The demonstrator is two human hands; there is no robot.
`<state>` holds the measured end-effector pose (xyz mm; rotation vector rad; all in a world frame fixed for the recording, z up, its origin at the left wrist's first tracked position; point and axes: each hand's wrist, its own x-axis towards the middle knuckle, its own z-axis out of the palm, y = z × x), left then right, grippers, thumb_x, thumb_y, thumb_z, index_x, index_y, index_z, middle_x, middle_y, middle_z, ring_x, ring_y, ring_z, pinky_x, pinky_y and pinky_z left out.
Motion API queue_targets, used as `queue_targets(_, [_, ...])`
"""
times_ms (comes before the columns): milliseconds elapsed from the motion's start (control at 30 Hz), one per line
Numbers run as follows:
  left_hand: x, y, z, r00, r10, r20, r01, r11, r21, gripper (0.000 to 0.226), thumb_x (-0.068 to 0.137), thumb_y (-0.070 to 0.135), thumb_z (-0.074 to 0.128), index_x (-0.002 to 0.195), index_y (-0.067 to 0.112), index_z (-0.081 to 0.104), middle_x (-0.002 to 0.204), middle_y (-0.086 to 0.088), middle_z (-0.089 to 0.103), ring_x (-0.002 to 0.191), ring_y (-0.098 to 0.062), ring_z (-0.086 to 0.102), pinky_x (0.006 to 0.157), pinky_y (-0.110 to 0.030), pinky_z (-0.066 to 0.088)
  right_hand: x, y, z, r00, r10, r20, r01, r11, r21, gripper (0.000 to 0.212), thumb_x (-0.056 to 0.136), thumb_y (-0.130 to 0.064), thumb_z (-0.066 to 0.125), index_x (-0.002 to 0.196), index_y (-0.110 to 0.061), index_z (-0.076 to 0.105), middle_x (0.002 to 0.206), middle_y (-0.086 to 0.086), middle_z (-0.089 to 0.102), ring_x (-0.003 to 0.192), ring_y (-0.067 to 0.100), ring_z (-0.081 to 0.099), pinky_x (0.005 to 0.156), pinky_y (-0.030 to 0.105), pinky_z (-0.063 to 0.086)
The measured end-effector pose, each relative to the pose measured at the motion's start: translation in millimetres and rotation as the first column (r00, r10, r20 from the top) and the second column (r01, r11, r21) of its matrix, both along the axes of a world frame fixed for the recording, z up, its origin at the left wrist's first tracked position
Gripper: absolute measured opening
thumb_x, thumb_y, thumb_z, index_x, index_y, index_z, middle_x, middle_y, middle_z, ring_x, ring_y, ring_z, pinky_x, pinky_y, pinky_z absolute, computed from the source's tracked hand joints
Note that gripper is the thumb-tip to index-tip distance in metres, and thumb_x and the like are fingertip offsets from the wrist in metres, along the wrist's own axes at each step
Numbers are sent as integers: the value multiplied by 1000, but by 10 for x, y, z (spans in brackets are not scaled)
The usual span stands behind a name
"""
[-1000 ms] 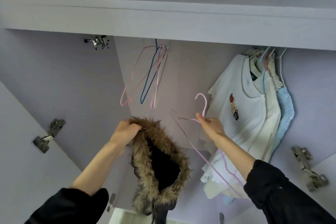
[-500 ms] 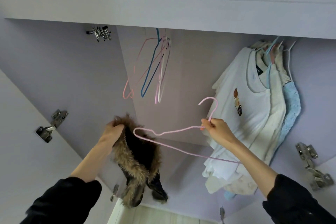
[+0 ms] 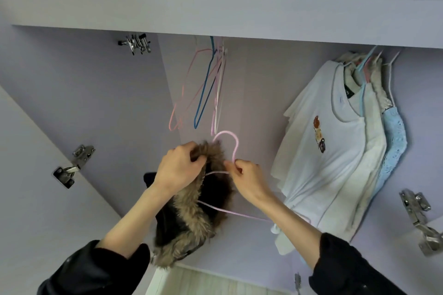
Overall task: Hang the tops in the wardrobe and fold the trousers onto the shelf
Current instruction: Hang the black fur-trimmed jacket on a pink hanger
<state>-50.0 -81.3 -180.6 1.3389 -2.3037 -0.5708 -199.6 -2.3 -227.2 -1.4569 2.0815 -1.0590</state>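
So the thing to watch here is how the thin pink wire hanger (image 3: 236, 151) sits against the dark garment with the brown fur-trimmed collar (image 3: 191, 211): the right hand (image 3: 249, 178) pinches the hanger right at its neck, hook curling up just above that hand, and the long bottom bar runs down and away to the right, under the right wrist. One shoulder of the hanger pokes leftward from the right hand straight into the fur collar, which the left hand (image 3: 178, 169) has bunched up in a curled grip. The two hands are just beside each other, with the fur touching the hanger wire between them, so I'd guess the next bit is feeding that left shoulder of the hanger further inside the neck opening. The left hand is the one nearer the garment; the rest of it hangs down below that hand, along the left forearm. Compared with half a second ago, the hanger has swung from lying pretty much flat out in the open, clear of the fur, to hook-up with its arm in the collar, and both hands have closed in on each other. The white t-shirt with a small bear print (image 3: 335, 141) hangs off to the right of the right hand, and the bunch of bare pink and blue wire hangers (image 3: 206, 88) hangs above both hands
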Motion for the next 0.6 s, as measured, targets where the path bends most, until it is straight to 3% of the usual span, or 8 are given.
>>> queue_targets(67, [53,19,0,995,-86,44,87,996,-31,9,87,27,59,87,18,60,90,1,64,87,-30,61,68,-33,45,-24,16,28,991,-53,126,64,994,-89,53,95,-28,53,49,-19,29,43,-2,40,43,17,35,52,29,25])
queue_targets(167, [89,12,-80,964,-217,151,237,962,-133,22,87,35,61,101,18,64,111,8,55,98,-20,57,80,-31,42,-48,40,98,988,-47,148,74,979,-187,53,94,-26,55,49,-21,27,38,-4,31,42,11,28,47,22,24])
queue_targets(267, [70,-46,-102,925,-327,194,360,917,-171,28,87,44,60,93,17,62,100,11,57,98,-15,52,84,-31,32,-76,72,113,990,-18,141,47,978,-201,53,94,-27,54,48,-23,29,38,-7,36,43,10,32,48,20,27])
queue_targets(367, [63,-99,-115,898,-408,163,415,910,-13,22,87,37,64,89,18,52,84,4,58,81,-23,57,74,-35,44,-122,101,94,992,-13,125,35,983,-179,50,94,-28,54,48,-18,37,42,-5,35,44,11,30,49,19,27])
queue_targets(467, [21,-112,-166,917,-381,118,371,923,102,23,85,22,67,90,19,45,79,0,59,79,-27,56,72,-40,48,-151,115,80,986,16,165,8,990,-141,42,94,-25,55,54,-13,49,45,-5,45,44,8,40,50,14,30])
queue_targets(533, [-1,-137,-225,936,-344,81,330,933,142,22,87,14,65,103,16,51,86,1,62,88,-26,59,75,-34,46,-168,121,96,982,41,185,-14,989,-144,31,94,-20,56,65,-10,61,59,-2,60,55,7,54,57,13,33])
queue_targets(600, [1,-178,-271,941,-328,76,317,939,129,26,88,8,62,113,10,55,90,1,63,97,-24,61,72,-21,40,-200,122,114,1000,-13,27,20,967,-253,15,90,-12,61,83,-1,69,82,13,66,78,19,61,68,11,39])
